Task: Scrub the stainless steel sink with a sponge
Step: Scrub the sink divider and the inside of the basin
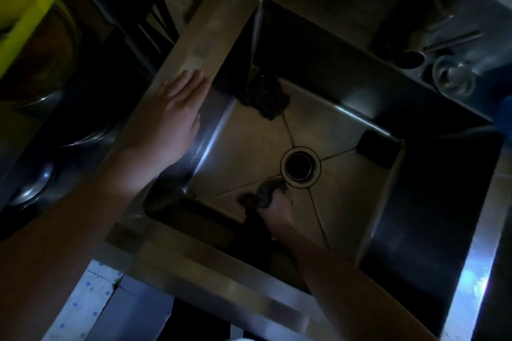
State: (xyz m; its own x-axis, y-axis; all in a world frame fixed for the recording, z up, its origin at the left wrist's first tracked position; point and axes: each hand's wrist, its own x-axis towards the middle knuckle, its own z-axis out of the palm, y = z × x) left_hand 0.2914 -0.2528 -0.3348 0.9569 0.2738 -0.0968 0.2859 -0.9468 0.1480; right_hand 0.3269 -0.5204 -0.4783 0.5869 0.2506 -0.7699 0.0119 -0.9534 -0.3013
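A: Where's the sponge [263, 196]?
B: Gripped in the right hand [278, 212] on the sink [194, 44] floor, beside the drain [300, 167]; left hand [171, 116] flat on the left rim. Best: firm, overlapping strokes toward corners.

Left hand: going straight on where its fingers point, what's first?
Left hand lies flat along the sink rim. Just ahead is a pale flat patch, maybe a sticker; beyond it the rim looks free, though dim.

A dim kitchen is indicated: a stainless steel sink [249, 147] with a round drain [300, 167] is set into a steel worktop [210, 279]. A tap [454, 5] is seen at 1 o'clock and metal bowls [36, 69] at 9 o'clock.
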